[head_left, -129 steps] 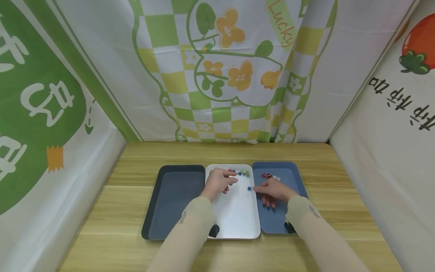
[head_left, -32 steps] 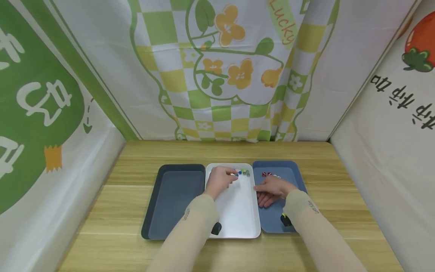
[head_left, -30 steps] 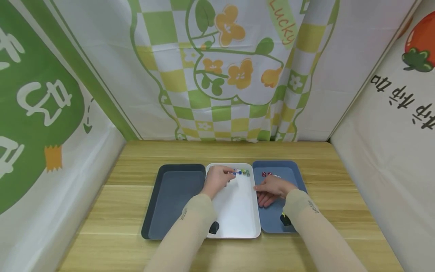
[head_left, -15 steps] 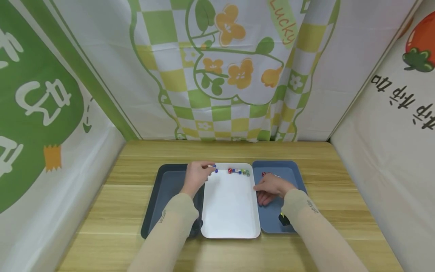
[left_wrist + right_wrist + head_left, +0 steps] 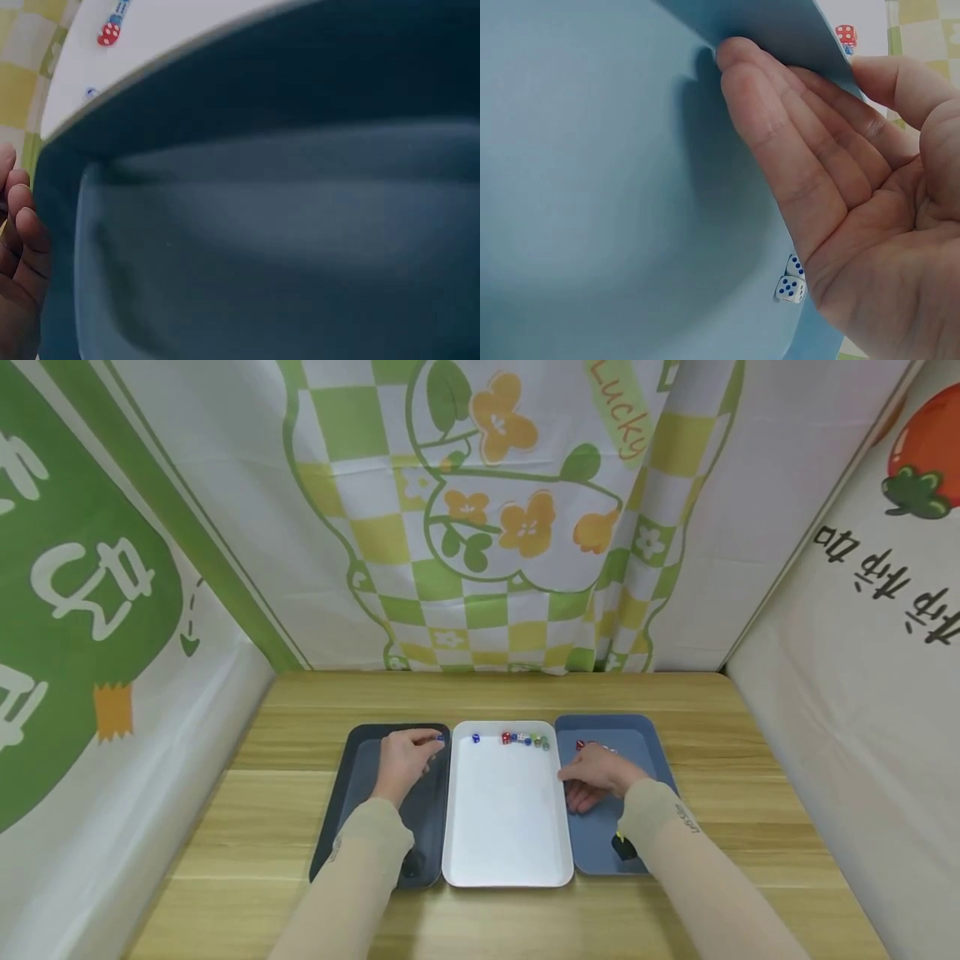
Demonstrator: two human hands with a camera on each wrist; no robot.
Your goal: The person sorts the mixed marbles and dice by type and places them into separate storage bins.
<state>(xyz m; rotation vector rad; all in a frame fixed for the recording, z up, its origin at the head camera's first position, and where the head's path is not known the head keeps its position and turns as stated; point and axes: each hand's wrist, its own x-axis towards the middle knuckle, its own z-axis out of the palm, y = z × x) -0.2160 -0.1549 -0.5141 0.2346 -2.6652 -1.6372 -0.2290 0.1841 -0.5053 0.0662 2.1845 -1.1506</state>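
The left hand is showing at the left edge, partly cut off, its fingers bending beside one end of a dark blue-grey tray. That tray is filling most of the view. A white tray is lying alongside it. There, a red die with white dots is sitting beside blue pieces; a blue-and-white piece is partly hiding behind the rim. Yellow-and-green patterned cloth is showing beyond.

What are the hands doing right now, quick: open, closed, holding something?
Left hand: closed, pinching a small blue piece.
Right hand: open, touching the edge of the blue tray.
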